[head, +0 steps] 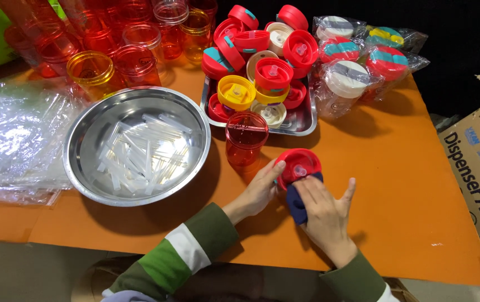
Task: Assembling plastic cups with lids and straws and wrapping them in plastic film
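Right hand [325,208] presses a dark blue cloth [296,202] flat on the light, stiff, smooth red lid [297,165], left hand [261,190] pinching its rim.

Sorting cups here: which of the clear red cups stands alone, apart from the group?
The red cup between the steel bowl and the tray, just above the left hand. The others crowd the table's far left corner.

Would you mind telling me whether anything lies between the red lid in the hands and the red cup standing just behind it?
Nothing visible does. The red lid sits between the left hand and the right hand, which presses a dark blue cloth on it. Only bare orange table separates it from the red cup.
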